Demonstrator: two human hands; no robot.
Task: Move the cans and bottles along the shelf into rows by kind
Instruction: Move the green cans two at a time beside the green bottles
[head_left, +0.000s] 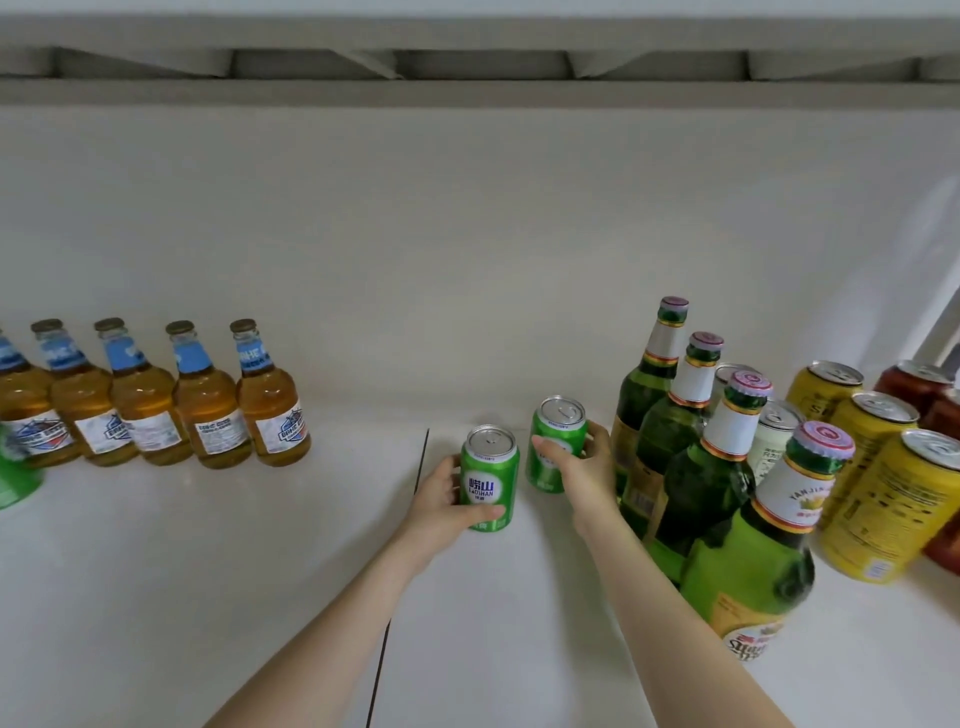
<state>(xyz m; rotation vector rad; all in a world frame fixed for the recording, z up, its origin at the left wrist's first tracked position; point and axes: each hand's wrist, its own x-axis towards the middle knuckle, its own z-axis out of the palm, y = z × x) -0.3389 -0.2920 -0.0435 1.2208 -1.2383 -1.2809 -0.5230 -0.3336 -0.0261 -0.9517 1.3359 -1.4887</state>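
While the left hand (441, 501) curls round a green LAOSHAN can (490, 470), the right hand (587, 470) grips a second green can (563, 423); a green bottle (748, 561) lettered YANJI stands right of that grip.

Upright mid-shelf, just apart: nearer green Laoshan can (490, 478), farther green can (556, 452) behind to its right. Far left, amber bottles (208, 410) in a row, blue neck labels. Right, green bottles (706, 467) lined front to back, yellow cans (883, 509) and red cans (914, 384) beyond.

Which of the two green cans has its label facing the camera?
The left can, gripped by the left hand: its white label shows. The right hand covers the right can's front.
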